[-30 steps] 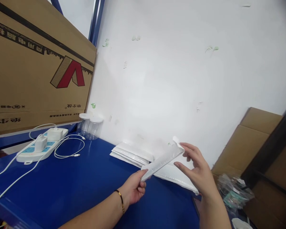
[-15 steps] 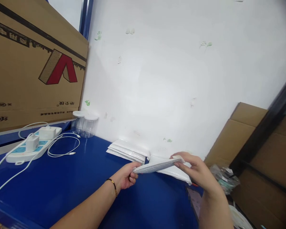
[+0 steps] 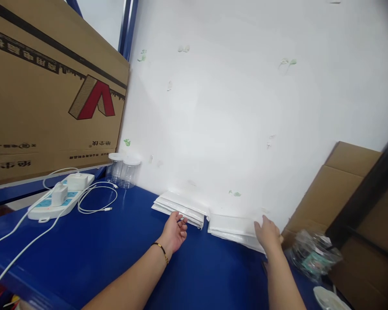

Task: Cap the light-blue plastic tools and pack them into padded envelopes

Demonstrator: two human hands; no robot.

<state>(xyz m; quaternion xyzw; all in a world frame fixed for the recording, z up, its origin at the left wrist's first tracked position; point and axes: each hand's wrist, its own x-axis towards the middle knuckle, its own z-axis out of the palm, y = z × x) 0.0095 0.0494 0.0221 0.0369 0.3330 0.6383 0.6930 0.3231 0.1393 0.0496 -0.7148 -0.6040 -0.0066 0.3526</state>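
Note:
White padded envelopes lie in two stacks on the blue table (image 3: pixel 129 241) against the white wall. My left hand (image 3: pixel 175 232) is just in front of the left stack (image 3: pixel 181 206), palm up with loosely curled fingers and nothing in it. At the right end of the right stack (image 3: pixel 233 227) is my right hand (image 3: pixel 269 234), its thumb and fingers apart, touching or just over the top envelope. Part of that stack's end is hidden behind the hand.
A power strip (image 3: pixel 48 211) with chargers and white cables lies on the left, near two clear jars (image 3: pixel 129 172). A large printed carton (image 3: pixel 51 99) stands behind. At right are a plastic-wrapped item (image 3: pixel 317 258) and cardboard (image 3: pixel 323 193).
The envelope held between both hands now lies out of them, apparently on the right stack. My left hand has let go, and my right hand has moved down to the stack's right end.

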